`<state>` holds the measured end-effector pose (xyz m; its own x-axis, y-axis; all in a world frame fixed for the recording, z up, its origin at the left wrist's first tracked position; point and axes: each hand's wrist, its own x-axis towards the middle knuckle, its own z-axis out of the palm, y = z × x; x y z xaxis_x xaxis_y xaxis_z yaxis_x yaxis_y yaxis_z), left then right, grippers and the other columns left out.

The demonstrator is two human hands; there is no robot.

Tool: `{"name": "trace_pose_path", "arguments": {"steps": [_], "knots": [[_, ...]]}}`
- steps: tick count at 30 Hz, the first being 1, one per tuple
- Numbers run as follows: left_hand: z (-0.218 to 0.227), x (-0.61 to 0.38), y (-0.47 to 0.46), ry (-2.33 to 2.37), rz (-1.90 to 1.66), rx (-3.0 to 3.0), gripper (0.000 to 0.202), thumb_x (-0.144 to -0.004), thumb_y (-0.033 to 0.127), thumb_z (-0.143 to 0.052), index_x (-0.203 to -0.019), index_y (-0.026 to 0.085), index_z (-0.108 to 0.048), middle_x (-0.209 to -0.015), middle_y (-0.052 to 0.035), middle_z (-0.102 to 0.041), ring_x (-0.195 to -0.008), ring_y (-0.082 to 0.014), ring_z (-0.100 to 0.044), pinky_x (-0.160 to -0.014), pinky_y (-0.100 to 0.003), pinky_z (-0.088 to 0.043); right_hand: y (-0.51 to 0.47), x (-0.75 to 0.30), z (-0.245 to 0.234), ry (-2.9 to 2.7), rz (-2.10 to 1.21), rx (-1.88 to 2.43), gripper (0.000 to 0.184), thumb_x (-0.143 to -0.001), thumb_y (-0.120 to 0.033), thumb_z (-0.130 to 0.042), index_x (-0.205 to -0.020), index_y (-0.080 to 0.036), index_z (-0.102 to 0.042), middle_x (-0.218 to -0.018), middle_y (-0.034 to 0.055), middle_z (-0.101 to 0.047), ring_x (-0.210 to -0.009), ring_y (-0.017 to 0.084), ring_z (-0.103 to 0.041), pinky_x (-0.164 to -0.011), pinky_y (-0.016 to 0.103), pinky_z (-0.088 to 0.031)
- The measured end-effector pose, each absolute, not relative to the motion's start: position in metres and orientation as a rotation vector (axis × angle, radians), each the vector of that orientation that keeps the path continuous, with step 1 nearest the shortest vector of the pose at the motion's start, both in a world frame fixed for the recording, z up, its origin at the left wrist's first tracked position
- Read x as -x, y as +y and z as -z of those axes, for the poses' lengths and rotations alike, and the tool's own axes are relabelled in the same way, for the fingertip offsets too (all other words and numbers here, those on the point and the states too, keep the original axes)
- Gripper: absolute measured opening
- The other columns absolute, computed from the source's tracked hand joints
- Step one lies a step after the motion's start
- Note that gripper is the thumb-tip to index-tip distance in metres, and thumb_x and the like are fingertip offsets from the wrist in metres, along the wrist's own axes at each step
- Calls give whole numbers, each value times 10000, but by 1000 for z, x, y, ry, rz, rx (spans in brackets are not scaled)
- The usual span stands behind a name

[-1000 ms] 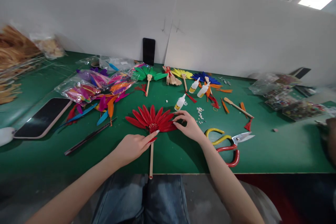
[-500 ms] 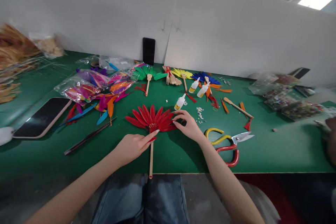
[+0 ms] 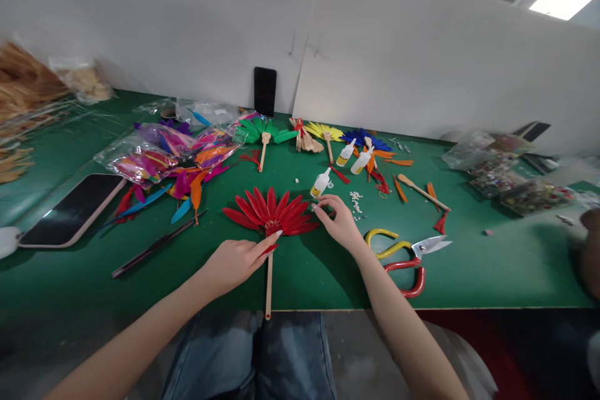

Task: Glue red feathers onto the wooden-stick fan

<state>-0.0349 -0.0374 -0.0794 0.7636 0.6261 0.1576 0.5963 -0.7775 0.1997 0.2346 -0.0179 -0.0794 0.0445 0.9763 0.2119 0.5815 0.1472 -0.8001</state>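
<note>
A fan of red feathers (image 3: 262, 209) on a thin wooden stick (image 3: 269, 284) lies before me, its handle end reaching the table's front edge. My left hand (image 3: 241, 259) is closed at the fan's base, index finger stretched across the top of the stick. A bit of red shows below that finger. Just off the fan's right feather tips, my right hand (image 3: 335, 217) has thumb and fingertips brought together in a pinch. Anything between them is too small to make out. A white glue bottle (image 3: 321, 184) stands just behind this hand.
Scissors (image 3: 407, 259) with yellow and red handles lie right of my right forearm. Small white beads (image 3: 356, 201), two more glue bottles (image 3: 346, 153) and green (image 3: 265, 131), yellow and blue feather fans are farther back. Tweezers (image 3: 152, 252), a phone (image 3: 75, 209) and bagged feathers (image 3: 159, 153) lie left.
My right hand has moved slightly up and away from the right-hand feathers, which it was touching before. The left hand stays at the fan's base.
</note>
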Motion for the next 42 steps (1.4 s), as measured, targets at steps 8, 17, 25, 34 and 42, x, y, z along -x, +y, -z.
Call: {"name": "trace_pose_path", "arguments": {"steps": [8, 17, 25, 34, 42], "knots": [[82, 34, -37, 969, -375, -2847, 436, -997, 313, -260, -1367, 183, -450, -675, -20, -679, -594, -145, -644, -531, -216, -467, -3, -225, 91, -1566, -541, 1568, 340, -793, -538, -598, -723, -213, -665, -886, 86, -608, -886, 237, -597, -883, 421, -462], [81, 35, -37, 965, -330, -2840, 441, -995, 310, -268, -1389, 184, -420, -687, -22, -676, -610, -140, -642, -544, -211, -469, 8, -220, 100, -1459, -489, 1691, 371, -719, -572, -646, -623, -214, -662, -806, 72, -576, -739, 218, -568, -732, 399, -490], [81, 34, -37, 971, -371, -2850, 427, -995, 307, -276, -1366, 185, -447, -673, -14, -677, -588, -136, -640, -525, -203, -452, 1, -225, 94, -1465, -560, 1688, 364, -726, -560, -633, -634, -210, -676, -799, 72, -585, -654, 189, -555, -645, 359, -485], [81, 34, -37, 972, -348, -2871, 427, -993, 300, -281, -1359, 168, -457, -676, -19, -678, -590, -148, -646, -523, -219, -462, -5, -232, 95, -1518, -573, 1661, 322, -746, -518, -632, -653, -211, -660, -829, 91, -602, -730, 222, -571, -716, 403, -484], [83, 35, -37, 972, -373, -2870, 434, -994, 312, -267, -1362, 173, -452, -671, -17, -677, -577, -147, -639, -518, -220, -459, -5, -233, 96, -1578, -534, 1696, 255, -771, -431, -625, -653, -206, -645, -835, 78, -599, -779, 222, -570, -773, 407, -473]]}}
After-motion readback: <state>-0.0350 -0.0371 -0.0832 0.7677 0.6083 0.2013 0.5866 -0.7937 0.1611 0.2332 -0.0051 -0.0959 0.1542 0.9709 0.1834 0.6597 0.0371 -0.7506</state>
